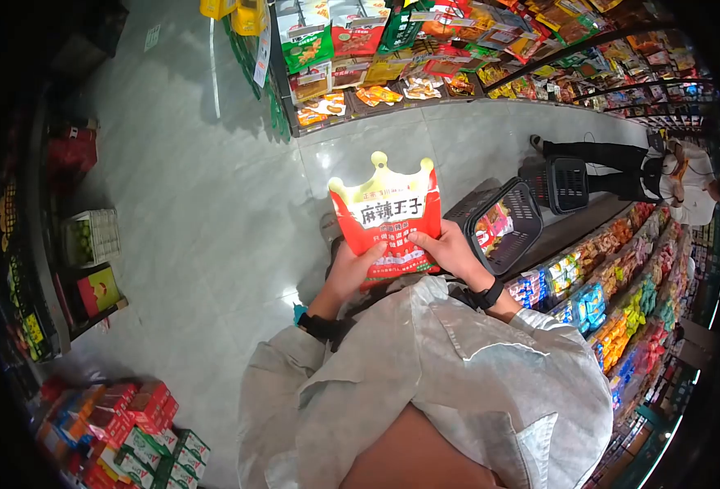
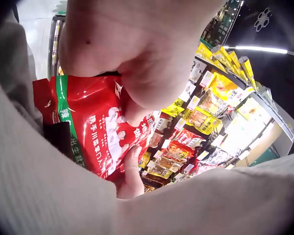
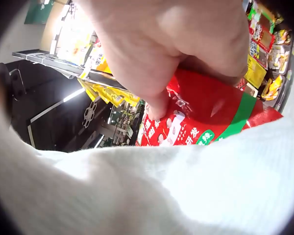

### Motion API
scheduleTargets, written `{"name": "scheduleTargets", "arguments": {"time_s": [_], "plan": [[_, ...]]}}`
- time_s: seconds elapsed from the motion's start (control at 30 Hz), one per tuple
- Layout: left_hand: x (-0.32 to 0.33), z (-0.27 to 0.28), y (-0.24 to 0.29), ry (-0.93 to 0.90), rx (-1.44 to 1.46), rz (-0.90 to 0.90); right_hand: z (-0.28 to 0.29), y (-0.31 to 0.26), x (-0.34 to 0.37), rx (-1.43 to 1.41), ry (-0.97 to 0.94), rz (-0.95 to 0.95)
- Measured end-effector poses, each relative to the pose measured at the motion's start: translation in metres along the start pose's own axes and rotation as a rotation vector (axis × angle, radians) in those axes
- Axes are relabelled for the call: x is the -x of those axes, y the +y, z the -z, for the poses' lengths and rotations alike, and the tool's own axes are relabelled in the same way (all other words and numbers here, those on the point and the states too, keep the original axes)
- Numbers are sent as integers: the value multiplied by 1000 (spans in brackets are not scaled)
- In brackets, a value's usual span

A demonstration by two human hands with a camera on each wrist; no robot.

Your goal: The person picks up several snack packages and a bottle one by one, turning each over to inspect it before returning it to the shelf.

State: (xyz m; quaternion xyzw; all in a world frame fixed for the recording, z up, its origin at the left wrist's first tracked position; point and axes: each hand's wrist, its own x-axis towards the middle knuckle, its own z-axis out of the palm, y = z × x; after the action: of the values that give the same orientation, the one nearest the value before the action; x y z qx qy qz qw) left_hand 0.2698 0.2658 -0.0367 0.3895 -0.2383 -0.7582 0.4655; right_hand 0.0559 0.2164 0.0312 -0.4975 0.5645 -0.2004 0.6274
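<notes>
A red snack bag [image 1: 388, 213] with a pale yellow crown-shaped top is held upright in front of the body. My left hand [image 1: 350, 273] grips its lower left side, thumb across the front. On the lower right side my right hand [image 1: 451, 251] holds it the same way, the two thumbs pointing toward each other. In the left wrist view the bag [image 2: 95, 127] shows white lettering and a green stripe beside the left hand [image 2: 147, 44]. The right wrist view has the right hand [image 3: 171, 44] over the bag's red edge [image 3: 206, 100]; the fingers behind the bag are hidden.
A dark shopping basket [image 1: 507, 232] with snack packs inside stands to the right, beside another basket [image 1: 566, 185]. A person [image 1: 678, 175] stands farther right. Snack shelves [image 1: 409, 102] run ahead and along the right. Stacked cartons [image 1: 144, 432] sit at the lower left on the grey floor [image 1: 205, 220].
</notes>
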Motion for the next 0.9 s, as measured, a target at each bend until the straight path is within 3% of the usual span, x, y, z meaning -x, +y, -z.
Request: {"name": "scheduleTargets", "arguments": {"time_s": [0.23, 0.37, 0.47, 0.53, 0.63, 0.73, 0.9], "plan": [[-18, -9, 28, -77, -85, -8, 18, -1, -9, -109, -30, 60], [-38, -22, 35, -108, -351, 91, 48, 2, -3, -274, -101, 87], [-61, -47, 49, -226, -502, 80, 78, -1, -1, -419, 50, 192], [-77, -71, 55, -283, -562, 43, 108, -2, -3, -377, 51, 205], [-104, -111, 59, -222, -540, 96, 149, 4, -17, -373, 69, 214], [-131, -162, 60, -153, -456, 13, 186, 11, -40, -351, 128, 312], [-177, -201, 45, 32, -464, 45, 253, 2, -63, -319, 138, 282]]}}
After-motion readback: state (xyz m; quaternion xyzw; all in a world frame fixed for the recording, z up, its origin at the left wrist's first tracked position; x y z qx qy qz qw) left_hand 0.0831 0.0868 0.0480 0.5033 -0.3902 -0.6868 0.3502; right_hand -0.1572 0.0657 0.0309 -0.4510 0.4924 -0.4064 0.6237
